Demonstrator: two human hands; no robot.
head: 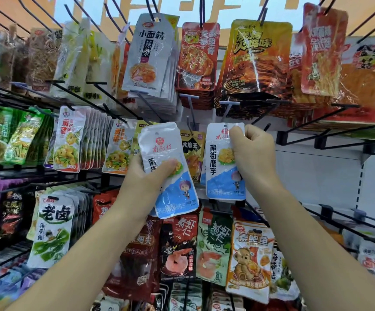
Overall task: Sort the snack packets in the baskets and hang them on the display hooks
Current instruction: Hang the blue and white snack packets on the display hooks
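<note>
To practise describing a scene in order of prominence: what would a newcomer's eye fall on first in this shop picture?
First, the two white-and-blue packets at the centre: the left hand grips a tilted packet, while the right hand pinches the top of an upright packet. Around them bright packs crowd black hooks, with a silver pack and a gold pack top centre.

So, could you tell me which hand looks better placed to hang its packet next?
Probably the right hand: it pinches its upright packet by the top corner, hanging hole uppermost. The left hand grips its tilted packet around the middle, so it would need regripping.
</note>
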